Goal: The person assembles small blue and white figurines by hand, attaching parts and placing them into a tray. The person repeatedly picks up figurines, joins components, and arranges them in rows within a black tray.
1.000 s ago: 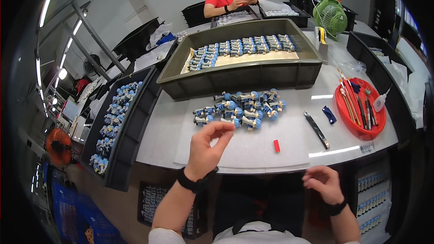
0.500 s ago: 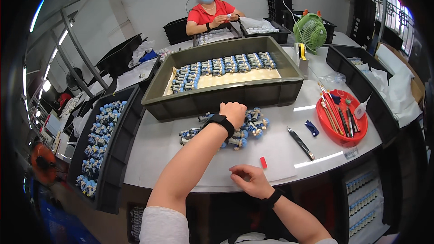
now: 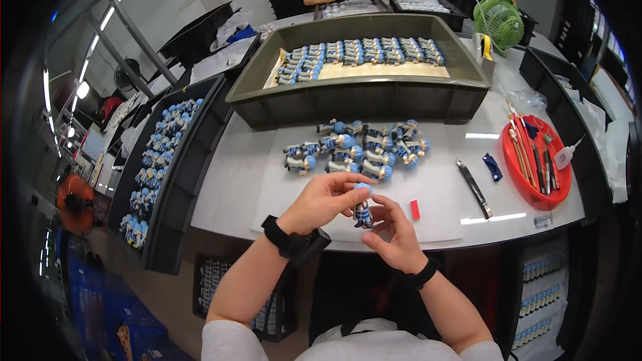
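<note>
The figurine [image 3: 363, 208] stands nearly upright between both hands, blue head up and feet down, held above the near edge of the table [image 3: 247, 180]. The left hand [image 3: 321, 200] pinches its head from the left; the right hand [image 3: 394, 234] cups its body and legs from below and the right, so both are equally near. Just beyond lies a pile of figurines [image 3: 358, 150], with a red piece [image 3: 414, 209] to the right. Half a second ago the left arm stretched out to that pile while the right hand waited low; now both have met at the figurine.
</note>
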`<state>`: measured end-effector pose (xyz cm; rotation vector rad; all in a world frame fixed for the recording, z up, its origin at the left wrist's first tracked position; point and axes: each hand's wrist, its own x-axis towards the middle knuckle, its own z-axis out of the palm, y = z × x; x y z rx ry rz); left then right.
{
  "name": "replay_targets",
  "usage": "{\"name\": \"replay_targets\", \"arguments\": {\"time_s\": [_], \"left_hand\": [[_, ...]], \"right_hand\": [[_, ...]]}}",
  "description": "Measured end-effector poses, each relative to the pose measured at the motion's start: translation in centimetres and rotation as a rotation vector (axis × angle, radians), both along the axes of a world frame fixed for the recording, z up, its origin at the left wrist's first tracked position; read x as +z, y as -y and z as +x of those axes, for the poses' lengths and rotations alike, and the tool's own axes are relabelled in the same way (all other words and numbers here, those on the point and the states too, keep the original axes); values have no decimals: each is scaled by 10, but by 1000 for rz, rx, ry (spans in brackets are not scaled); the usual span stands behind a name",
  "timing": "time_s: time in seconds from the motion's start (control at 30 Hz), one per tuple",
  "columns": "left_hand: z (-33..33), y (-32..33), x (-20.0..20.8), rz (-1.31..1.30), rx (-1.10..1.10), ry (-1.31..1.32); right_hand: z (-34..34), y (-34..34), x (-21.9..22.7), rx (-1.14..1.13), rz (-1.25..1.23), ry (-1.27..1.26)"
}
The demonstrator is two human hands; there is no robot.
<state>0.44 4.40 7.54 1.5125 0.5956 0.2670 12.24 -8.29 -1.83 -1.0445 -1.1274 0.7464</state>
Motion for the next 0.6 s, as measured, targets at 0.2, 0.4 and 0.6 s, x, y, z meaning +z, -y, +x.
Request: {"name": "replay_targets", "arguments": {"time_s": [0.2,0.4,0.6], "left_hand": [[-15,20,-49,-380,254,188],[-4,31,-85,-394,369,475],[-7,30,-88,-419,327,583]], "right_hand": [[-2,1,3,-6,-144,-78],[-4,0,6,-26,-154,-98],[-6,0,6,-37,-152,-155]]}}
